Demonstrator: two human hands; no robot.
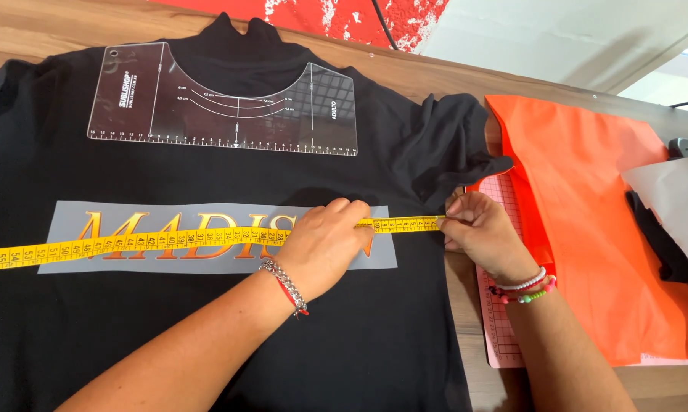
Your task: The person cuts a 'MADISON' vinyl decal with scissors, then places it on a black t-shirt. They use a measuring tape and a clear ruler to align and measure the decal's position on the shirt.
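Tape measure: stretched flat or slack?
Stretched flat. The yellow tape measure runs straight across the black shirt, right hand pinching its end, left hand pressing it down.

A clear ruler guide (222, 99) with a curved neck cutout lies in the upper left of the frame. At right, an orange sheet (603, 229) covers most of a pink cutting mat (500, 328). A grey paper (676, 202) overlaps the orange sheet at the right edge. A wooden table (46, 27) shows along the top, a red surface (344, 17) at upper centre.
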